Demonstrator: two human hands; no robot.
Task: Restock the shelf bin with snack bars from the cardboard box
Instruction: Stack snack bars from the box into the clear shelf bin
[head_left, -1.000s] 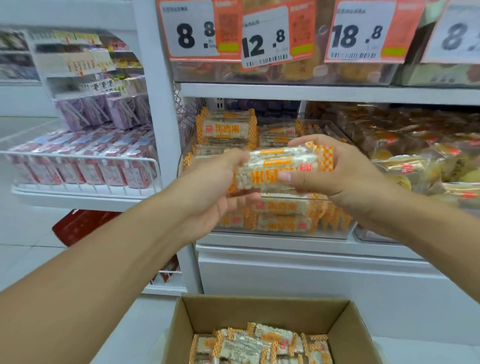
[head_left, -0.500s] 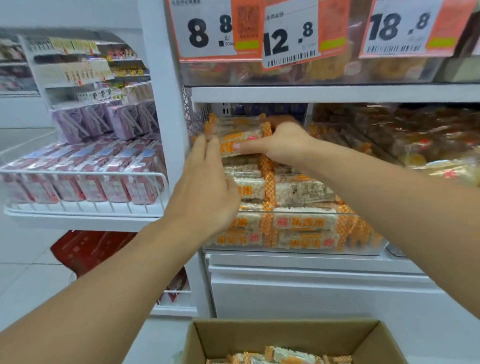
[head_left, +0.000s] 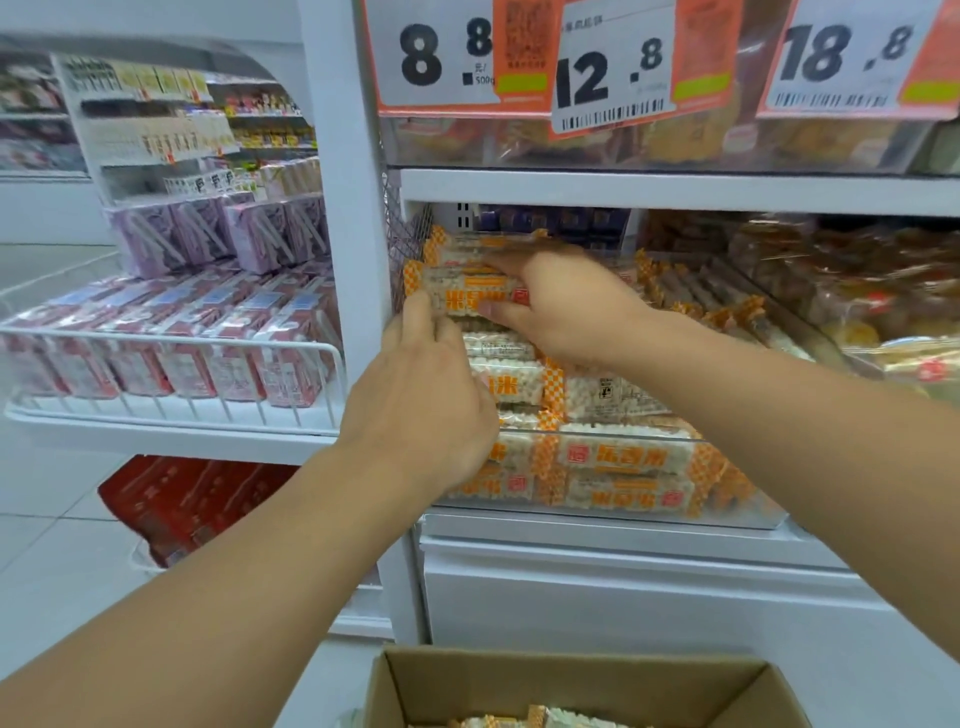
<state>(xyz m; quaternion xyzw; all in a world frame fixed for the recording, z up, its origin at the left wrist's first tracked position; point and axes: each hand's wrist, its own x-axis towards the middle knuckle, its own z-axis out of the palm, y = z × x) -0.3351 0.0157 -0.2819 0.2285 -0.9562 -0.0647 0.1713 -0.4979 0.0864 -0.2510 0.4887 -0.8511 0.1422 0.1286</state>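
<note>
A clear shelf bin (head_left: 737, 514) on the lower shelf holds a stack of white puffed-rice snack bars in orange-checked wrappers. One snack bar (head_left: 460, 291) lies at the top left of the stack. My right hand (head_left: 566, 306) grips its right part, fingers above and thumb below. My left hand (head_left: 431, 395) reaches up from below, its fingertips touching the bar's lower left edge. The cardboard box (head_left: 582, 686) stands open at the bottom of the view, with a few more bars (head_left: 540, 719) showing inside.
A white upright post (head_left: 343, 218) borders the bin on the left. Beyond it a wire rack (head_left: 171, 364) holds pink and purple cartons, with red packs (head_left: 192, 499) below. Price tags (head_left: 613, 73) hang above. Another bin of brown wrapped pastries (head_left: 852, 296) is to the right.
Both hands have carried the bar from in front of the bin up to the top left of the stack. My left hand has come back to its lower left edge.
</note>
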